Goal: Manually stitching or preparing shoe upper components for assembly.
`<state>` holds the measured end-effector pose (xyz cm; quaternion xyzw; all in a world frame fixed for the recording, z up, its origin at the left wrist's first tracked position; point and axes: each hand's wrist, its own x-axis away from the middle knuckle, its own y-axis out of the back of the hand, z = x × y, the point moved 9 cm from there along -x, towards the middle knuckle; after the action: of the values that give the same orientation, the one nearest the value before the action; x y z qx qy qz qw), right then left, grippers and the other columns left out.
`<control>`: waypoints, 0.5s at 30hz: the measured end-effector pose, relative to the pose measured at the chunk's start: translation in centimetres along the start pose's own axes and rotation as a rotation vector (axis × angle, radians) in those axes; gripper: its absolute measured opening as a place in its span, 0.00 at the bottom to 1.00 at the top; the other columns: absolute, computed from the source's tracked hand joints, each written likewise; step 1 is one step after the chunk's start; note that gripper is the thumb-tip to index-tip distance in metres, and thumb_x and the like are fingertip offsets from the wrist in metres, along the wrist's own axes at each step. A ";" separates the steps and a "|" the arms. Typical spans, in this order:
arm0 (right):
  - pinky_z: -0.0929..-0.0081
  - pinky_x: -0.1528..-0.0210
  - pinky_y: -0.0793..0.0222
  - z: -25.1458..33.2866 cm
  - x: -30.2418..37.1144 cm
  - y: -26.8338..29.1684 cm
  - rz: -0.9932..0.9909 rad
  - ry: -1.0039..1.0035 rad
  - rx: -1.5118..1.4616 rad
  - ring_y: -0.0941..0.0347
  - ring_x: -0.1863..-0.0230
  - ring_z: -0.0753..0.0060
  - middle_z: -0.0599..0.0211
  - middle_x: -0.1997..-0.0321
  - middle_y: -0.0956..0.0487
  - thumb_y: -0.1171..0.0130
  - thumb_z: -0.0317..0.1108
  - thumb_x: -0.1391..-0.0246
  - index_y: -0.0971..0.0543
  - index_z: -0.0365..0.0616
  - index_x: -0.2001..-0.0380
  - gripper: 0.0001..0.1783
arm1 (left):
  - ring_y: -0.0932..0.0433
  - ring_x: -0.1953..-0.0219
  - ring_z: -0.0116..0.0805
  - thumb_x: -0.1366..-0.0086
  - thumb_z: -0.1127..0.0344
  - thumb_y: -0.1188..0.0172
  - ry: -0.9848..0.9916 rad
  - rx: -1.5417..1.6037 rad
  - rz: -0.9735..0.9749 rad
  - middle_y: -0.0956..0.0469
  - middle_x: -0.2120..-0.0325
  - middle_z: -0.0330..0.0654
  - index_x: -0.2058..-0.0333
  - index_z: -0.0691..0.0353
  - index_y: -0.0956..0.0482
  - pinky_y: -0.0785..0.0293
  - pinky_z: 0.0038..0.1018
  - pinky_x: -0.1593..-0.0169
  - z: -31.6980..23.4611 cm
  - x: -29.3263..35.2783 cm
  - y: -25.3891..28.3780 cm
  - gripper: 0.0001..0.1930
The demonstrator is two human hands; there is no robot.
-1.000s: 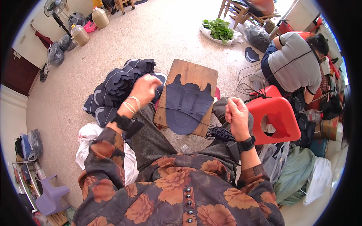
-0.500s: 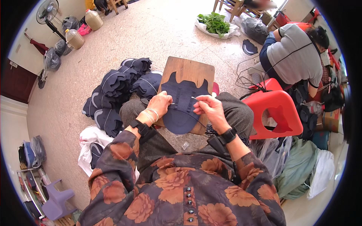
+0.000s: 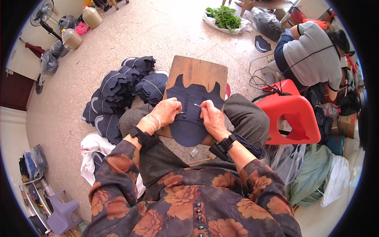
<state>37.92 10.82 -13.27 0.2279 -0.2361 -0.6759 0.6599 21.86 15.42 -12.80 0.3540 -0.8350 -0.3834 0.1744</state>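
Note:
A flat navy shoe upper (image 3: 188, 132) lies on a small wooden stool (image 3: 199, 69) in front of me, its rounded toe towards me. Two rows of small slots or loops run up its middle. My left hand (image 3: 166, 110) rests at the upper's left side, fingers pinched on a thin lace end with a pale tip (image 3: 182, 112). My right hand (image 3: 213, 119) is closed over the right row, pinching another slim pale tip (image 3: 198, 105) between thumb and finger. Dark lace (image 3: 249, 149) hangs in a bundle beside my right wrist.
Stacked navy uppers (image 3: 118, 85) lie on the floor at left, near a white sack (image 3: 94, 148). At right stand a red plastic stool (image 3: 294, 114) and a bent-over person (image 3: 312, 55). Leafy greens (image 3: 224, 19) sit on a white bag farther off.
My right hand has moved down and inward onto the upper, its pale tip now over the lace rows. My left hand stays at the left side, still pinching.

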 end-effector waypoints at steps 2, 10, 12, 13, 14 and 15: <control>0.60 0.67 0.30 0.0 0.0 -0.1 -0.015 0.017 0.013 0.22 0.70 0.54 0.62 0.77 0.23 0.50 0.31 0.38 0.29 0.46 0.60 0.05 | 0.23 0.64 0.49 0.44 0.74 0.40 -0.013 0.004 -0.018 0.27 0.71 0.46 0.72 0.62 0.24 0.26 0.38 0.58 -0.4 -0.1 -0.5 0.01; 0.65 0.64 0.27 -0.7 -0.3 -0.1 0.110 -0.019 -0.221 0.22 0.69 0.54 0.59 0.73 0.21 0.45 0.29 0.42 0.26 0.39 0.64 0.05 | 0.24 0.62 0.48 0.43 0.74 0.41 -0.082 -0.060 -0.229 0.27 0.70 0.45 0.70 0.62 0.23 0.26 0.36 0.58 -1.8 1.2 0.3 0.01; 0.66 0.61 0.27 1.4 0.1 1.4 0.028 0.131 -0.149 0.22 0.65 0.55 0.58 0.68 0.21 0.44 0.27 0.44 0.26 0.38 0.65 0.05 | 0.24 0.63 0.48 0.43 0.74 0.41 -0.018 -0.058 -0.245 0.26 0.70 0.46 0.69 0.62 0.21 0.26 0.36 0.57 -0.3 2.1 1.0 0.03; 0.66 0.58 0.27 3.1 0.6 2.3 -0.052 0.276 -0.079 0.22 0.62 0.56 0.57 0.63 0.20 0.43 0.26 0.46 0.25 0.38 0.66 0.04 | 0.24 0.63 0.48 0.43 0.74 0.41 -0.020 -0.058 -0.246 0.26 0.70 0.46 0.69 0.62 0.21 0.26 0.36 0.57 -0.5 2.1 1.1 0.03; 0.66 0.58 0.27 3.3 0.7 2.2 -0.053 0.277 -0.078 0.22 0.62 0.56 0.57 0.63 0.20 0.43 0.26 0.46 0.25 0.38 0.66 0.04 | 0.24 0.63 0.48 0.42 0.75 0.41 -0.012 -0.048 -0.259 0.26 0.70 0.46 0.69 0.62 0.21 0.26 0.36 0.57 -0.5 2.3 1.2 0.03; 0.66 0.55 0.28 4.1 0.9 1.4 0.014 0.337 -0.102 0.23 0.57 0.56 0.57 0.58 0.21 0.42 0.25 0.47 0.25 0.38 0.67 0.04 | 0.24 0.63 0.48 0.42 0.75 0.41 -0.004 -0.037 -0.272 0.26 0.70 0.46 0.69 0.62 0.21 0.26 0.36 0.58 -0.6 2.5 1.4 0.02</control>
<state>36.41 9.96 -9.16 0.3027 -0.0893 -0.6348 0.7053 19.84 13.96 -11.33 0.4600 -0.7724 -0.4196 0.1256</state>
